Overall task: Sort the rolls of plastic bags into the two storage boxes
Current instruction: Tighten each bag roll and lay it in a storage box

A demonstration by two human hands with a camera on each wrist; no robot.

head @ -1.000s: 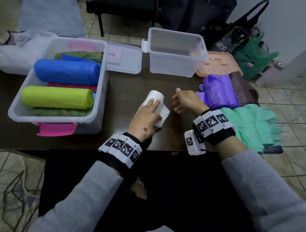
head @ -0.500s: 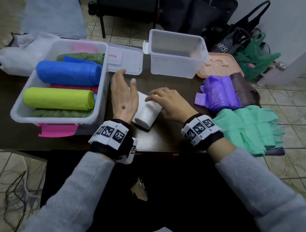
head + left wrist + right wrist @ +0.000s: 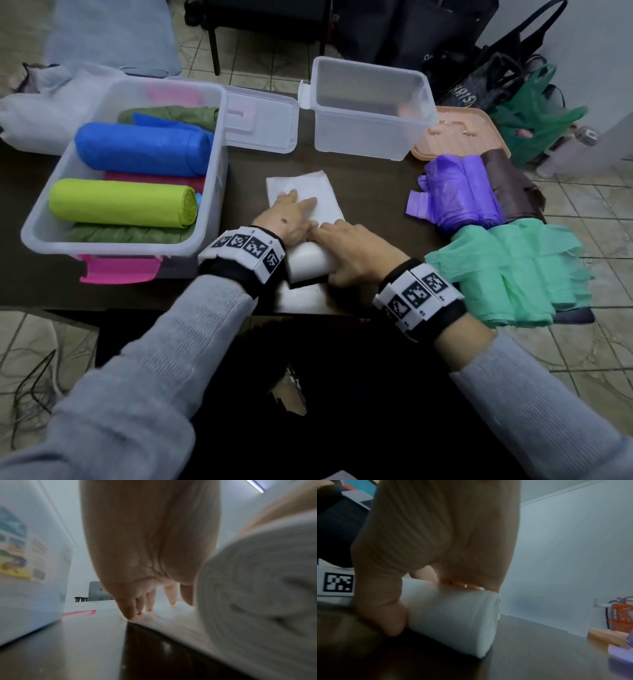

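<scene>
Your hands: right hand (image 3: 356, 253) curls around the white roll (image 3: 310, 265) at the table (image 3: 370, 178) edge; left hand (image 3: 291, 219) lies flat, fingers straight, on its unrolled sheet.
Left box (image 3: 41, 236): already holds several rolls.
Right of you: purple, brown, green bags (image 3: 510, 270) unsorted.
Far box (image 3: 370, 140): looks empty.

Dim, soft indoor light; wrist views blurred, edges distorted.

Dark bags (image 3: 455, 41) on floor; fire extinguisher (image 3: 620, 616), probably.
</scene>
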